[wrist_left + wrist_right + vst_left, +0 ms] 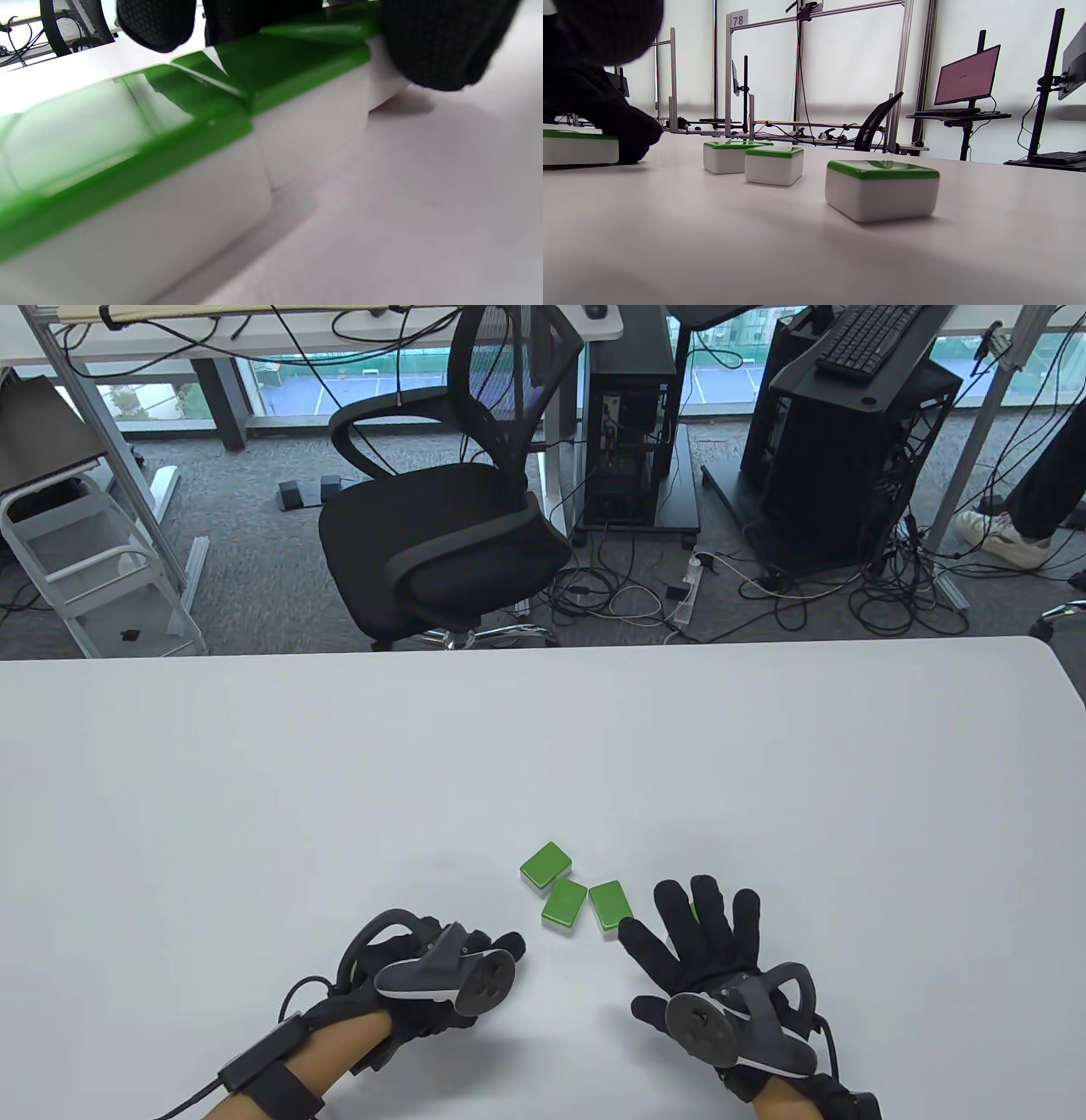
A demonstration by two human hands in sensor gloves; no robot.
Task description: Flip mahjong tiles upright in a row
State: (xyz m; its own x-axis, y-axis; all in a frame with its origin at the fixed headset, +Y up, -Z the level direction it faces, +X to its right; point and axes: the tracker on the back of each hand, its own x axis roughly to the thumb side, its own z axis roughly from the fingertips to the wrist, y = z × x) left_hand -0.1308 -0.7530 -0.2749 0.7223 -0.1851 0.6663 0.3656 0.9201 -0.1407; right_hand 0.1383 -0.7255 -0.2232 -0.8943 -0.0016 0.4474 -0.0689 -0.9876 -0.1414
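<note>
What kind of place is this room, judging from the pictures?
Probably an office or lab used for recording. Behind the white table stand an office chair and computer towers; the right wrist view shows a monitor and aluminium frames.

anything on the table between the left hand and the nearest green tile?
No. In the table view, only bare white table separates the left hand from the nearest green tile.

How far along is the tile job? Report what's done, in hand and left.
Done: nothing yet. No tile stands upright; three tiles lie flat, green side up, in a loose cluster.
In hand: the right hand is spread over a fourth tile, also flat. The left hand is apart from the tiles.
Left: stand all four up and line them up.
</note>
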